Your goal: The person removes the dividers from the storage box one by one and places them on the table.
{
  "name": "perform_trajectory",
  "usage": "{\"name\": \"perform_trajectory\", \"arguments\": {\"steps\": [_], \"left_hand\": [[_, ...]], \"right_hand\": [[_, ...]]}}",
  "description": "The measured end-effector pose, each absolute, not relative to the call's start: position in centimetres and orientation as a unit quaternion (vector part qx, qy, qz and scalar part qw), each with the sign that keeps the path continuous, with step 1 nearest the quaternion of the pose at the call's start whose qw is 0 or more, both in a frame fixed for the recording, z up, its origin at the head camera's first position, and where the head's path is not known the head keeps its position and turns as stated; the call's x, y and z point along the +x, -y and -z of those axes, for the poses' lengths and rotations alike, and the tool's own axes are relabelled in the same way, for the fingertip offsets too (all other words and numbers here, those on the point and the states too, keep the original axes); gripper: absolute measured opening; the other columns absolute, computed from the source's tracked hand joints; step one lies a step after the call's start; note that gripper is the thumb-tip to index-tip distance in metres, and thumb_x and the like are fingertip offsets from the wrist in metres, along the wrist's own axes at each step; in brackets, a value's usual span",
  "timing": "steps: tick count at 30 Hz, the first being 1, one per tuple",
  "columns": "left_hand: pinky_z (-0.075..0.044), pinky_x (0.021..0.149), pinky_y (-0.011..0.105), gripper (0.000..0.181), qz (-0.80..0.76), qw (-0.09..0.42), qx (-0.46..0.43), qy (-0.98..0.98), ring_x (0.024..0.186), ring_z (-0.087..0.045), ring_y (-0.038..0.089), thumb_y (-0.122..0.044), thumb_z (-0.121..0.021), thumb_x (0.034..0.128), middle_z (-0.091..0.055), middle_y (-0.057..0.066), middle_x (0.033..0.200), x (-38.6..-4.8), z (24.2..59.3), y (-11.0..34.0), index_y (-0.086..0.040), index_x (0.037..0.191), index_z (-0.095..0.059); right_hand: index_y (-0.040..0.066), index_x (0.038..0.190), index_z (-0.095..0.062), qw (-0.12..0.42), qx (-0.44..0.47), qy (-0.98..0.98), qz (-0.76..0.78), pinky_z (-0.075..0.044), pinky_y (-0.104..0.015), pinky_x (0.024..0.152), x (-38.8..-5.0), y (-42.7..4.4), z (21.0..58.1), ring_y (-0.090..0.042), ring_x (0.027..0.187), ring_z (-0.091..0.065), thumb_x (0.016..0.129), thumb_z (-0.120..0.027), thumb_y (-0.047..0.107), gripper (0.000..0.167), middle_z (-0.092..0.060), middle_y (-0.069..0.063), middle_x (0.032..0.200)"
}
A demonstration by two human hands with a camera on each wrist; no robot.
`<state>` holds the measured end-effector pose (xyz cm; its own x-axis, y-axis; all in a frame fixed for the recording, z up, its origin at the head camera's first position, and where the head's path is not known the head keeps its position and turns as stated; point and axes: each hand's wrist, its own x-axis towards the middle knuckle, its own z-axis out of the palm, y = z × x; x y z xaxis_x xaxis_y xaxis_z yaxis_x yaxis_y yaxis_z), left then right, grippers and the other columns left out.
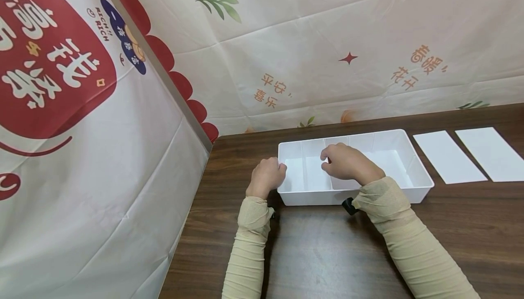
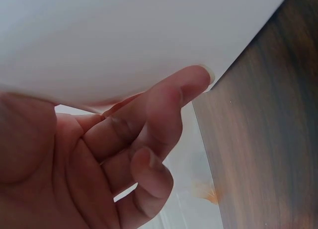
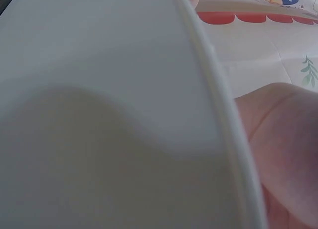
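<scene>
Work looks part-done, judging by layout. White box [image 1: 420,193] sits upright on the tabletop [image 1: 229,226]; a divider [image 1: 344,184] stands across the inside, beneath the right hand, and a second line nearer the left end looks like another partition. Outside, just beyond the box's right end, one white board [image 1: 449,157] and another white board [image 1: 489,154] lie flat side by side, a narrow gap between them, no hand on either; these seem the part left over. The roomy right section shows nothing in it.

Left hand [image 1: 267,175] grips the box's left end wall, thumb over the rim, fingers bent outside; forearm runs nearly straight up from the bottom. Right hand [image 1: 348,162] is over the box, back of hand up, fingers curled, wrist crossing the near wall, forearm slanting in from lower right. Fingertips hidden; cannot tell if it pinches the divider.
</scene>
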<state>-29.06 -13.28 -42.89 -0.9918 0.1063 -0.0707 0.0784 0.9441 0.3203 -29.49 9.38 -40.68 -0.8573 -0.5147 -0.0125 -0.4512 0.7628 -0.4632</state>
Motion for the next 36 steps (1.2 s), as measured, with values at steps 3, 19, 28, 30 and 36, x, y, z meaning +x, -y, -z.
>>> {"name": "perform_trajectory", "arguments": {"steps": [3, 19, 28, 30, 36], "left_hand": [[-0.044, 0.058, 0.036, 0.033, -0.16, 0.042, 0.047, -0.985, 0.064, -0.053, 0.021, -0.023, -0.045, 0.0977, -0.052, 0.005, 0.067, -29.07, 42.9, 13.3, -0.011, 0.068, -0.052], [-0.044, 0.058, 0.035, 0.033, -0.163, 0.045, 0.046, -0.984, 0.063, -0.053, 0.02, -0.023, -0.045, 0.0983, -0.051, 0.005, 0.067, -29.09, 42.88, 13.24, -0.01, 0.069, -0.053], [-0.045, 0.059, 0.036, 0.032, -0.159, 0.043, 0.046, -0.985, 0.066, -0.055, 0.021, -0.023, -0.045, 0.0982, -0.056, 0.007, 0.071, -29.09, 42.83, 13.23, -0.01, 0.071, -0.056], [-0.044, 0.058, 0.036, 0.032, -0.16, 0.043, 0.047, -0.985, 0.065, -0.054, 0.02, -0.023, -0.045, 0.0982, -0.055, 0.006, 0.069, -29.1, 42.84, 13.25, -0.01, 0.07, -0.054], [-0.042, 0.056, 0.034, 0.034, -0.162, 0.045, 0.047, -0.985, 0.061, -0.052, 0.019, -0.023, -0.045, 0.0984, -0.049, 0.004, 0.065, -29.1, 42.91, 13.24, -0.012, 0.066, -0.048]], "right_hand": [[0.003, 0.089, -0.07, 0.069, -0.257, -0.936, 0.228, -0.043, -0.033, 0.057, -29.47, -9.39, 40.65, -0.017, 0.062, -0.053, 0.087, -0.057, 0.007, 0.014, -0.063, -0.003, 0.071], [0.005, 0.085, -0.069, 0.066, -0.255, -0.936, 0.233, -0.041, -0.032, 0.055, -29.39, -9.43, 40.47, -0.016, 0.06, -0.051, 0.088, -0.057, 0.008, 0.012, -0.06, -0.002, 0.069], [0.006, 0.084, -0.068, 0.062, -0.256, -0.936, 0.233, -0.04, -0.031, 0.054, -29.36, -9.43, 40.36, -0.016, 0.059, -0.049, 0.087, -0.056, 0.007, 0.012, -0.058, -0.002, 0.067], [0.005, 0.086, -0.069, 0.063, -0.254, -0.936, 0.234, -0.04, -0.031, 0.055, -29.35, -9.42, 40.34, -0.016, 0.059, -0.05, 0.088, -0.057, 0.007, 0.013, -0.059, -0.002, 0.067], [0.004, 0.09, -0.07, 0.065, -0.252, -0.937, 0.235, -0.041, -0.031, 0.055, -29.28, -9.43, 40.28, -0.016, 0.06, -0.05, 0.088, -0.057, 0.008, 0.014, -0.06, -0.002, 0.068]]}}
